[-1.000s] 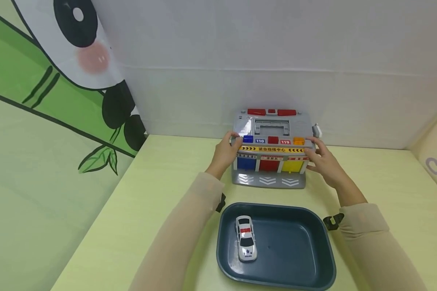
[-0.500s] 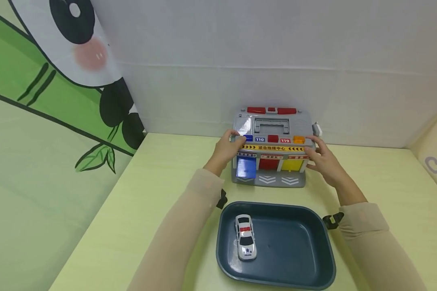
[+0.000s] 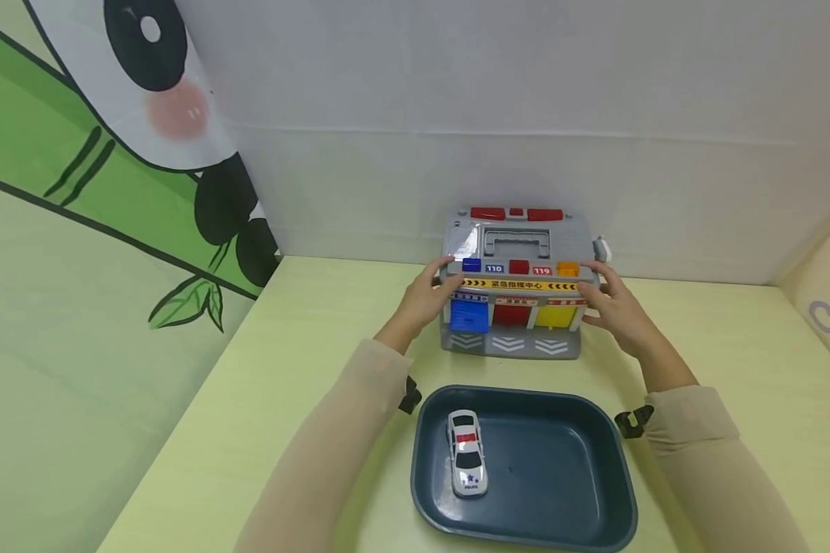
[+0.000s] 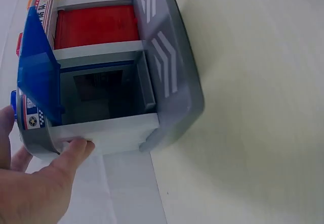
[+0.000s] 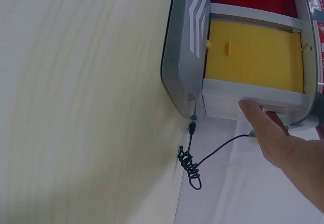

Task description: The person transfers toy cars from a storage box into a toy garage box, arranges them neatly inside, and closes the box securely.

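Note:
A grey toy garage stands at the back of the table, with blue, red and yellow doors and a folded handle on its roof. Its blue door is swung up, showing a dark bay behind it in the left wrist view. The red door and yellow door are down. My left hand grips the garage's left end, thumb by the front roof edge below the blue button. At the other end, my right hand holds the right side; some of its fingertips are hidden.
Nearer to me is a dark blue tray with a white toy police car lying in its left part. A coiled black cord hangs off the garage's right side. A white wall covering rises close behind the garage.
The blue door has swung up from its lowered position. My left thumb has moved off the blue button area, down to the front edge. The right hand has stayed in place.

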Available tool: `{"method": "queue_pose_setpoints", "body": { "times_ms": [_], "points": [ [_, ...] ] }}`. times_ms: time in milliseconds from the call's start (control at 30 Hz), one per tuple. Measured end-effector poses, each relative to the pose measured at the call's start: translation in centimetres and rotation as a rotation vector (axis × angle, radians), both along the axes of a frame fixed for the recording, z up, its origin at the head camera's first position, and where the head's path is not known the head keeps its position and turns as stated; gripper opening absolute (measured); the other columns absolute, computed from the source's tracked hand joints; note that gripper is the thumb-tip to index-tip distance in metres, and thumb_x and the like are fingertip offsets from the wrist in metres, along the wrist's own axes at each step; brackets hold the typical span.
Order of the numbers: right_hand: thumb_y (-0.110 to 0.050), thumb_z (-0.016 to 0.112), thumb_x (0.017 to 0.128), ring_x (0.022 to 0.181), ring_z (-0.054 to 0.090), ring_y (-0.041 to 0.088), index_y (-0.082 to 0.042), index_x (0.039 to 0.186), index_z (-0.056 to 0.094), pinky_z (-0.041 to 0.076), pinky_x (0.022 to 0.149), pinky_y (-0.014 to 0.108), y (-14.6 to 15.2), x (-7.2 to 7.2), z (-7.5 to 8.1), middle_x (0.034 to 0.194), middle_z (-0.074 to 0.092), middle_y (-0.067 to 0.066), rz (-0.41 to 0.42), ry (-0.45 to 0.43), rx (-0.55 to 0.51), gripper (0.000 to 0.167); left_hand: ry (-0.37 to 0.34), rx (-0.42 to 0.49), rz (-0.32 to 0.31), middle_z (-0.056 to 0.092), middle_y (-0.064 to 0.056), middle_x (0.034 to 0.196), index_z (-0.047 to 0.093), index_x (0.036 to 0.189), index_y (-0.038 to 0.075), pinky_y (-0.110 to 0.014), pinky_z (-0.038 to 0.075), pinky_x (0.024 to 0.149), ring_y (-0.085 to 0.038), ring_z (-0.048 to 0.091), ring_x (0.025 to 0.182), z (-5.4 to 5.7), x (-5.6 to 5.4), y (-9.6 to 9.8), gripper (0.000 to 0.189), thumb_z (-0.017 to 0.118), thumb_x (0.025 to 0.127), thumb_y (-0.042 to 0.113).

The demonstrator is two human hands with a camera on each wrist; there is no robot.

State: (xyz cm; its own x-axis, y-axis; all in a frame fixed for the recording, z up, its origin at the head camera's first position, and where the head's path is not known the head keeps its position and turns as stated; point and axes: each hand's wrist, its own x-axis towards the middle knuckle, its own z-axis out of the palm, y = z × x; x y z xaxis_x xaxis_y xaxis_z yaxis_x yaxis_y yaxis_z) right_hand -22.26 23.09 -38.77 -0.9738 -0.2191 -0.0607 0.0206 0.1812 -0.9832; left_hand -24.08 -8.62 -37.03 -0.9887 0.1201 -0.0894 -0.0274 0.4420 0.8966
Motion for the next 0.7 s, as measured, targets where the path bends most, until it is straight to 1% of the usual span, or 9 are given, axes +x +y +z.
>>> {"method": "queue_pose_setpoints", "body": {
  "times_ms": [100,233,300,367,467,700],
  "points": [
    [-0.035,0.045,0.104,0.128,0.033,0.051,-0.017,0.155,0.011,0.033,0.102,0.057,-0.2,0.1,-0.1,0.143,0.018,0.033,-0.001,0.011,0.007,0.064,0.015,0.016,-0.015,0.039,-0.010,0.151,0.033,0.153,0.030,-0.047,0.042,0.101,-0.031,0.039,0.135,-0.3,0.5,-0.5,0.059,0.056,0.099,0.040],
    [-0.037,0.045,0.104,0.130,0.031,0.049,-0.018,0.155,0.012,0.033,0.101,0.057,-0.4,0.2,-0.2,0.143,0.018,0.033,0.005,0.027,0.005,0.064,0.047,0.041,-0.016,0.041,-0.010,0.149,0.031,0.154,0.029,-0.043,0.043,0.101,-0.029,0.041,0.134,-0.5,1.3,-1.1,0.059,0.057,0.100,0.031],
    [-0.037,0.046,0.104,0.131,0.030,0.048,-0.019,0.155,0.011,0.034,0.100,0.056,-0.5,0.2,-0.3,0.143,0.018,0.032,0.010,0.031,0.015,0.065,0.057,0.012,-0.014,0.043,-0.010,0.148,0.030,0.154,0.030,-0.041,0.043,0.101,-0.028,0.042,0.133,-0.5,1.7,-1.3,0.059,0.057,0.101,0.029],
    [-0.038,0.046,0.103,0.130,0.030,0.048,-0.019,0.156,0.011,0.035,0.099,0.054,-0.4,0.3,-0.3,0.142,0.018,0.033,0.013,0.038,0.025,0.066,0.066,-0.040,-0.018,0.044,-0.009,0.147,0.030,0.154,0.030,-0.040,0.044,0.100,-0.027,0.044,0.132,-0.7,2.2,-1.3,0.059,0.056,0.101,0.027],
    [-0.038,0.045,0.103,0.130,0.031,0.048,-0.018,0.156,0.010,0.037,0.097,0.051,-0.1,0.5,-0.4,0.141,0.019,0.033,0.009,0.059,0.051,0.067,0.075,-0.111,-0.036,0.045,-0.009,0.147,0.029,0.154,0.031,-0.039,0.045,0.098,-0.027,0.046,0.131,-0.7,3.0,-1.3,0.059,0.055,0.101,0.028],
    [-0.039,0.043,0.104,0.127,0.032,0.048,-0.017,0.156,0.011,0.038,0.094,0.050,-0.1,0.6,-0.7,0.139,0.020,0.033,0.008,0.097,0.063,0.065,0.079,-0.157,-0.051,0.043,-0.008,0.149,0.027,0.154,0.037,-0.041,0.046,0.097,-0.026,0.043,0.133,-0.8,4.6,-1.7,0.061,0.057,0.100,0.032]
  ]
}}
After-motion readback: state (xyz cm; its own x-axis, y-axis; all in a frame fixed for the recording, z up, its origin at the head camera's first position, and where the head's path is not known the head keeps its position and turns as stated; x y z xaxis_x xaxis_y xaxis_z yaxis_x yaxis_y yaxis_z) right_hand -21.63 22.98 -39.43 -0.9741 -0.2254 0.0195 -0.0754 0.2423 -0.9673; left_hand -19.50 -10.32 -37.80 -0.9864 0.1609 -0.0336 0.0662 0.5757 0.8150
